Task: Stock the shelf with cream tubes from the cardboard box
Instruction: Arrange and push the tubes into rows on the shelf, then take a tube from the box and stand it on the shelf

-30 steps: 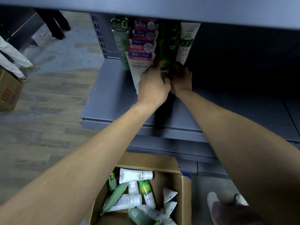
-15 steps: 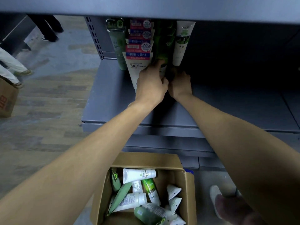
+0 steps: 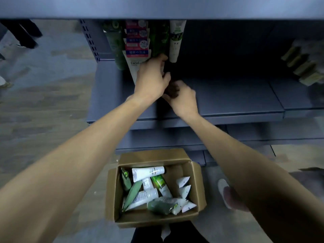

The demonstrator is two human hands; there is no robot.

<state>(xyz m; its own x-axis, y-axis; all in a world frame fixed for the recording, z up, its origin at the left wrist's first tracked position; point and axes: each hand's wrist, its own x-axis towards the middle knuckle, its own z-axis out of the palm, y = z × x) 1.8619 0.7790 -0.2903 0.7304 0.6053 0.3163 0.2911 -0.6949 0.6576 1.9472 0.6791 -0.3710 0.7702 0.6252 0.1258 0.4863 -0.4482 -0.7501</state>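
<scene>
I am standing over the grey shelf, where the row of cream tubes is leaning at its back left, and the cardboard box of loose tubes is sitting on the floor below its front edge. My left hand is still pressing, fingers bent, against the dark green tubes, though whether it grips one I cannot tell. My right hand is pulling back from the row toward the shelf's front, loosely curled and seemingly empty, so that tube looks placed and the box comes next.

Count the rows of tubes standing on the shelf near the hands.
4, side by side at the shelf's left end: a green row, a pink-and-white row, a dark green row above the left hand, a white row rightmost. Blurred items far right are unclear.
</scene>
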